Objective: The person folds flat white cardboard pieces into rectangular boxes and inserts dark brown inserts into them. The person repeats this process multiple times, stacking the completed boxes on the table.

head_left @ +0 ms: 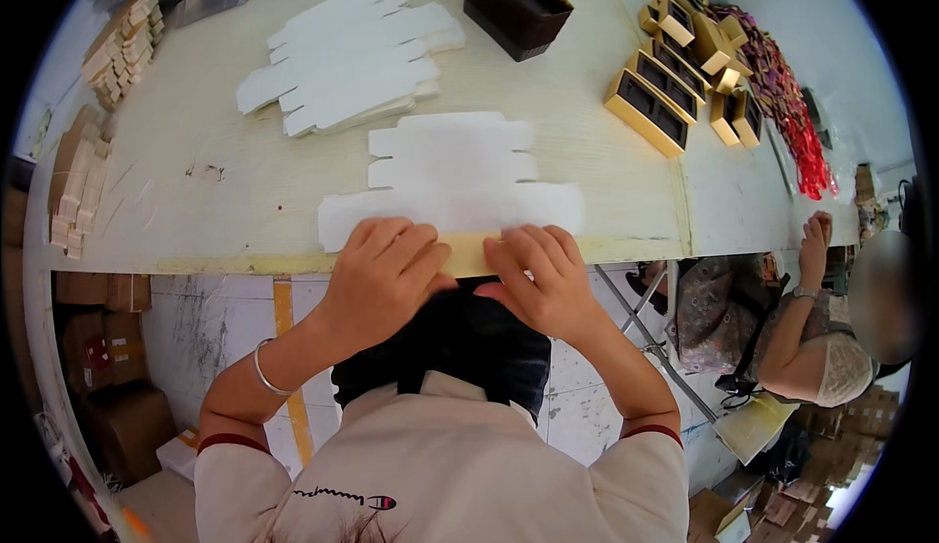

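Observation:
A flat white cardboard box blank (pixel 450 166) with notched side flaps lies at the table's near edge, in front of me. My left hand (pixel 386 269) has its fingers curled over the left part of the blank's near edge, thumb bent inward. My right hand (pixel 541 274) does the same on the right part, thumb below the table edge. Both hands are closed on that edge, a short gap between them. Beyond the blank sits a loose stack of similar white blanks (pixel 342 54), fanned out and overlapping.
Dark brown plastic trays (pixel 516 5) stand at the back. Several gold boxes with black inserts (pixel 650 103) lie to the right, beside red tassels (pixel 807 157). Pale wooden-looking strips (pixel 83 176) are piled at left. Another person (pixel 812 338) sits at the right. Cartons (pixel 108 357) stand below.

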A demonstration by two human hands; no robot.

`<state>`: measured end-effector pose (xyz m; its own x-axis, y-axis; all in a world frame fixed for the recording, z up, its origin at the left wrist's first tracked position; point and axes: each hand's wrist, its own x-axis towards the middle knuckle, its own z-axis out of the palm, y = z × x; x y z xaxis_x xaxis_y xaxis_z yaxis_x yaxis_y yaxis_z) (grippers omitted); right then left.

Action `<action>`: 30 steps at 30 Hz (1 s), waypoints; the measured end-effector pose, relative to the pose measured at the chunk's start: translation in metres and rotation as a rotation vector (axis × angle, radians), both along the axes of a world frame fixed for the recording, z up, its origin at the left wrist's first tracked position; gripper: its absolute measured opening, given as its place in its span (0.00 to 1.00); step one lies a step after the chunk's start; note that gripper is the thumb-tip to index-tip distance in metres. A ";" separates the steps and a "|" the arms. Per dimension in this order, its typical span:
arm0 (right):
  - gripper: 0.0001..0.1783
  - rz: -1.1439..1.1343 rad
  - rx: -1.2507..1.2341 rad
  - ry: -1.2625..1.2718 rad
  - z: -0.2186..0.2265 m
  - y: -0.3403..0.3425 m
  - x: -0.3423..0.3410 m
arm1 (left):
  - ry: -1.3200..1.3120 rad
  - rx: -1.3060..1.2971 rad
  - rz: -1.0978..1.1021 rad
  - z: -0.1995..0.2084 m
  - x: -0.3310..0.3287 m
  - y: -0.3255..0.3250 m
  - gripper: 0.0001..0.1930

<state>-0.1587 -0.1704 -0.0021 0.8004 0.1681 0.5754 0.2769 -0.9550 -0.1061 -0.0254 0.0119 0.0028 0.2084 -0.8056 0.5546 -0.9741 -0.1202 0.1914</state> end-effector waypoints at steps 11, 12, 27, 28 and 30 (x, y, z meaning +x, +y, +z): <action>0.05 -0.106 0.209 0.425 0.026 0.000 0.020 | 0.339 0.206 -0.045 0.015 0.023 -0.014 0.04; 0.04 -0.096 0.255 0.466 0.028 -0.004 0.026 | 0.343 0.245 -0.030 0.015 0.026 -0.017 0.04; 0.25 0.114 0.360 0.239 0.038 -0.028 -0.006 | 0.628 0.246 0.074 0.026 0.013 0.003 0.10; 0.25 0.117 0.322 0.273 0.037 -0.030 -0.010 | 0.639 0.251 0.058 0.026 0.018 0.002 0.09; 0.24 0.122 0.246 0.346 0.031 -0.027 -0.023 | 0.623 0.304 0.030 0.030 0.030 -0.009 0.08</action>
<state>-0.1816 -0.1978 0.0292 0.9357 0.1646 0.3119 0.2940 -0.8526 -0.4320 0.0050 0.0029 0.0326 0.4393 -0.8952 0.0753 -0.6891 -0.2820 0.6676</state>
